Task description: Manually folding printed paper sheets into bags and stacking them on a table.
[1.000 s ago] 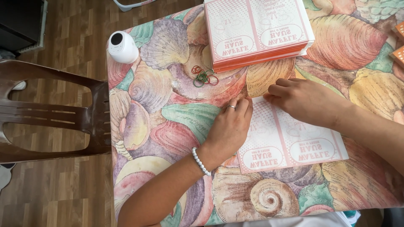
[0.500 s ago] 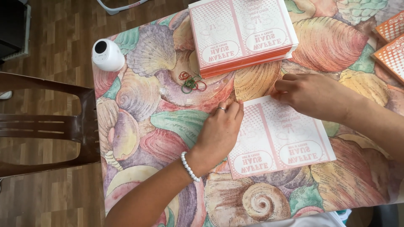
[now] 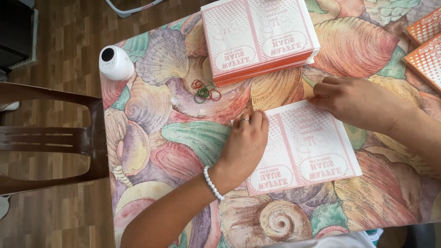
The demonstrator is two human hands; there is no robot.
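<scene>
Pink paper sheet (image 3: 312, 147), seemingly under left hand (image 3: 245, 142)

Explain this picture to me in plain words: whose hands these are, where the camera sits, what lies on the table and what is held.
There is no machine here. One camera, worn on a person's head, looks straight down at that person's own two bare hands. The left hand, with a ring and a bead bracelet, presses flat on the left part of a pink-and-white flat printed sheet. The right hand touches the sheet's top right corner. Neither hand lifts anything. The table has a seashell-patterned cover. On it also lie a stack of similar sheets, some rubber bands, a small white round device and orange pieces at the right edge. A brown chair stands to the left.
</scene>
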